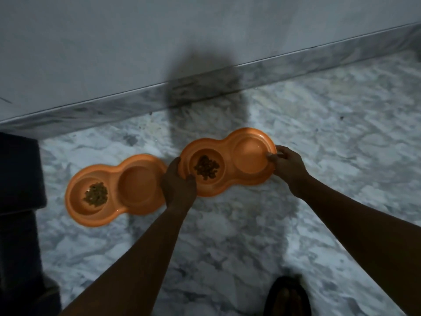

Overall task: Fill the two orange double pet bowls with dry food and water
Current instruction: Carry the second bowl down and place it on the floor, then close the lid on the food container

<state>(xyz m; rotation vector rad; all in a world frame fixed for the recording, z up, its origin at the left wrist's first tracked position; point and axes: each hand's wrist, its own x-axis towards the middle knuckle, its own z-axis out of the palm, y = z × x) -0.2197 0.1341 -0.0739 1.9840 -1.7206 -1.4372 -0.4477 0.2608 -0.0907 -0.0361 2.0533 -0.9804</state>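
Two orange double pet bowls are on the marble floor near the wall. The left bowl (127, 209) lies flat, with brown dry food (96, 194) in its left cup and nothing visible in its right cup. The right bowl (230, 145) has dry food (206, 167) in its left cup; its right cup looks to hold clear water. My left hand (178, 184) grips its left end and my right hand (286, 166) grips its right rim. I cannot tell whether this bowl rests on the floor or is held just above it.
A grey wall with a marble skirting (227, 80) runs behind the bowls. A dark piece of furniture (19, 201) stands at the left edge. My foot in a dark sandal (288, 297) is at the bottom. Marble floor (341, 144) stretches to the right.
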